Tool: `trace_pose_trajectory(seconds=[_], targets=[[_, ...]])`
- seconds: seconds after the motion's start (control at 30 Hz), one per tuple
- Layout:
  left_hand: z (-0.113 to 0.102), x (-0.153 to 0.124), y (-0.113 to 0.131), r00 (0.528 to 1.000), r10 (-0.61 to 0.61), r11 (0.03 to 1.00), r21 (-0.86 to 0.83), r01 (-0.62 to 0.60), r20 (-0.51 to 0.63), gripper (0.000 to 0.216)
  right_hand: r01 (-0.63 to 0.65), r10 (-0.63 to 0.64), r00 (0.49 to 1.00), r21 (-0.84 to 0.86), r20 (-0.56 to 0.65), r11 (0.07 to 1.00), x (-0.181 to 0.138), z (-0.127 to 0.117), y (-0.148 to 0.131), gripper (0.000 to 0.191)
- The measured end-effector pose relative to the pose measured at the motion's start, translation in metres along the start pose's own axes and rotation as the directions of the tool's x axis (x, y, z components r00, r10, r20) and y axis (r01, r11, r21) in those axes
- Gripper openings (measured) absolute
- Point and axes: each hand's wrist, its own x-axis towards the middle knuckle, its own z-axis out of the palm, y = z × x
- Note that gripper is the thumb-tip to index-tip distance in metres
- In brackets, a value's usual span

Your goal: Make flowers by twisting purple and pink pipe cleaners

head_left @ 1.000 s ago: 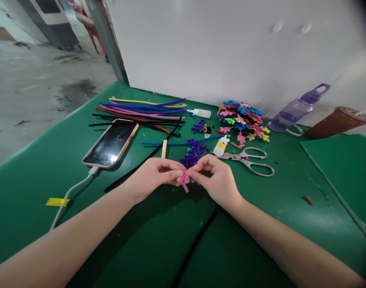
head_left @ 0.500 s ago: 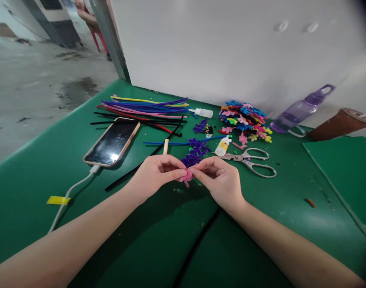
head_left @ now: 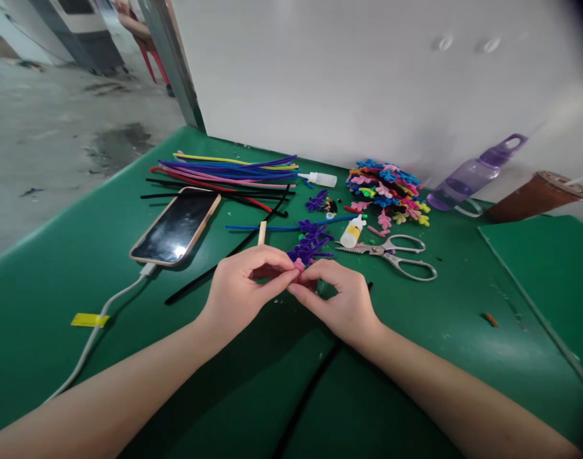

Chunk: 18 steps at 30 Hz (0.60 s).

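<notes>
My left hand (head_left: 243, 287) and my right hand (head_left: 336, 299) meet above the green table (head_left: 57, 280), fingertips pinched together on a small pink pipe-cleaner piece (head_left: 298, 264). Most of the pink piece is hidden between the fingers. Just beyond the hands lies a cluster of purple pipe-cleaner flowers (head_left: 310, 245). A small wooden stick (head_left: 261, 233) lies to the left of them. A black pipe cleaner (head_left: 209, 274) runs under my left hand.
A phone (head_left: 176, 226) on a white cable lies at the left. Long coloured pipe cleaners (head_left: 229, 172) lie at the back, and a heap of coloured flowers (head_left: 387, 188) at the back right. Scissors (head_left: 396, 255), two glue bottles (head_left: 352, 233), a purple bottle (head_left: 467, 178) and a brown cup (head_left: 534, 197) are near.
Both hands have drawn slightly closer to me and closed tighter over the pink piece, which now shows less between the fingers.
</notes>
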Motion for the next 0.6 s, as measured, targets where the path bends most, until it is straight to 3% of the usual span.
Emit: trace_pose_trajectory(seconds=[0.17,0.33,0.6], targets=[[0.0004,-0.0017,-0.0005,1.000,0.016,1.000,-0.020,-0.016,-0.007,0.007,-0.029,0.029,1.000,0.025,-0.010,0.999,-0.0006,0.0027,0.0007,0.009],[0.0015,-0.0002,-0.0040,0.998,-0.048,0.994,-0.099,0.044,-0.039,0.008,0.066,-0.066,0.996,-0.003,-0.058,0.998,0.0008,0.0025,0.0010,0.007],[0.0055,0.0020,-0.0087,0.974,-0.208,0.946,-0.273,0.176,-0.092,0.016,0.288,-0.294,0.955,-0.295,0.026,0.911,-0.0003,-0.0020,0.0082,0.011]])
